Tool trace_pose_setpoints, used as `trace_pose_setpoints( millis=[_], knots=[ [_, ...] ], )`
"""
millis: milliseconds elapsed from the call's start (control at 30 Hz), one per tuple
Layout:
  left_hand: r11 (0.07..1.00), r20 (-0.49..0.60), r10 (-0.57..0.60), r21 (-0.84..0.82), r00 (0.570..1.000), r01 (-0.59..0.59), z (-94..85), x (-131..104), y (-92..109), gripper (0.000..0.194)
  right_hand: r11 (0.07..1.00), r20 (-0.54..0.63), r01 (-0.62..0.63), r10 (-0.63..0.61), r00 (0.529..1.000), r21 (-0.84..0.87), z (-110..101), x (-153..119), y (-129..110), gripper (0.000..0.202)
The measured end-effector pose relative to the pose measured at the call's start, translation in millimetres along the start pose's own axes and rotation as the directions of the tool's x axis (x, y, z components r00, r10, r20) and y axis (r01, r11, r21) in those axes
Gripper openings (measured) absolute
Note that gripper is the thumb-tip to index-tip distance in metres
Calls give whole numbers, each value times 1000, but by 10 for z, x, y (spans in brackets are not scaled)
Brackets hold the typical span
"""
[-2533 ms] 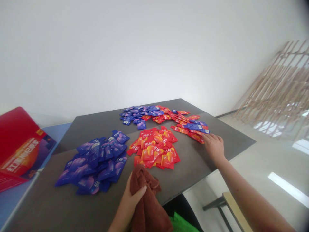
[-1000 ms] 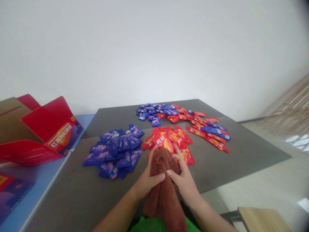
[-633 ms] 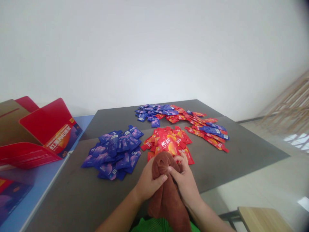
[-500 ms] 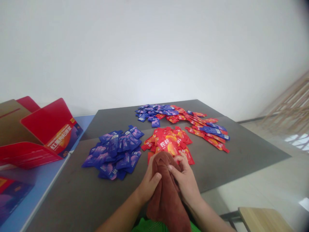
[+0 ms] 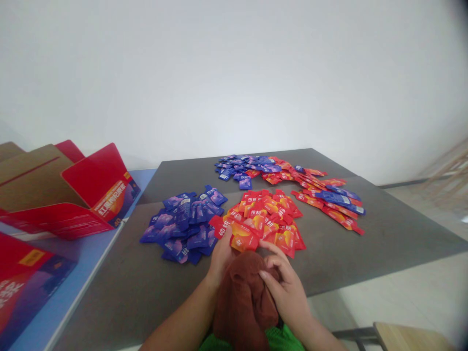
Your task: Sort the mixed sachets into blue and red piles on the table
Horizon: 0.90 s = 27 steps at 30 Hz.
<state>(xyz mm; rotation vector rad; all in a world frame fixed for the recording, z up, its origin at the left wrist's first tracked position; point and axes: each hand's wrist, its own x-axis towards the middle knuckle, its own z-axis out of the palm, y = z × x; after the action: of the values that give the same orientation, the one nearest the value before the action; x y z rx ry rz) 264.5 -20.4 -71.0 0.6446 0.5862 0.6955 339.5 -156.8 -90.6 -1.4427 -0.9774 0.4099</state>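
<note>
My left hand (image 5: 221,258) grips a red-and-orange pouch (image 5: 241,237), tilted with its spout end toward the left. Part of that hand is hidden behind the pouch and a brown cloth (image 5: 243,297). Bunched cloth is pinched in my right hand (image 5: 287,280), whose index finger reaches the pouch's right edge. The cloth hangs down between my forearms. Just beyond my hands lies a heap of red pouches (image 5: 281,209). To its left is a heap of blue-purple pouches (image 5: 197,222).
Farther back on the dark table (image 5: 120,287) lie more blue pouches (image 5: 244,165) and red pouches mixed with blue (image 5: 331,195). At left, an open red carton (image 5: 98,187) stands on a blue surface (image 5: 91,248). A wooden stool (image 5: 405,336) is at lower right.
The red pouch has turned from upright to tilted left and is now in my left hand, off the cloth. My right hand keeps the cloth, which has dropped lower. The view has shifted left.
</note>
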Motion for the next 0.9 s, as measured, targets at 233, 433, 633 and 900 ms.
trace_pose_setpoints(
  millis=[233, 433, 633, 900],
  knots=[
    [999, 27, 32, -3, 999, -32, 21, -102, -121, 39, 970, -442, 244, -230, 867, -26, -519, -41, -356, 14],
    [999, 233, -37, 28, 972, 32, 31, -222, -224, 35, 646, 183, 476, -468, 865, -596, -115, 186, -283, 15],
    [993, 63, 44, -114, 997, -36, 35, -136, 35, 42, 689, 248, 479, -414, 876, -544, 87, -150, 125, 41],
    [994, 7, 39, -106, 999, -38, 113, -171, 12, 35, 989, -260, -107, 77, 963, -102, -277, 45, 23, 35]
  ],
)
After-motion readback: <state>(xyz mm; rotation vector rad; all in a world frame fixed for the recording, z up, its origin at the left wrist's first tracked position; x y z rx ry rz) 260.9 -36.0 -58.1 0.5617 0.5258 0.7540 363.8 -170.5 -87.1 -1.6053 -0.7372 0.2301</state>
